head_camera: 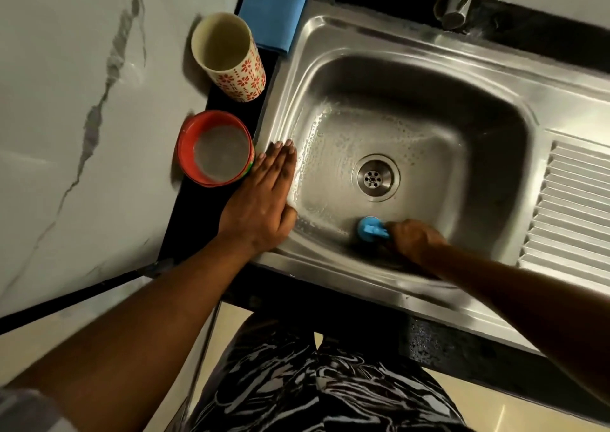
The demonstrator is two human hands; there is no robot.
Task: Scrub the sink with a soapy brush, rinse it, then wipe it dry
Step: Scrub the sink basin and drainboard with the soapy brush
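R hand (414, 237) grips blue brush (371, 227) in sink (333, 34); L hand (264, 200) flat on rim. Should work suds into corners w/ firm circles.

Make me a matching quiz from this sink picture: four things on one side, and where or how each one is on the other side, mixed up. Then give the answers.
Things
1. blue brush
2. blue cloth
3. red bowl
4. patterned cup

Place or state
A. stands upright between the cloth and the bowl
B. holds cloudy liquid
C. lies folded at the far left corner of the sink
D. gripped by the right hand, low in the basin

Pairs: 1-D, 2-C, 3-B, 4-A.
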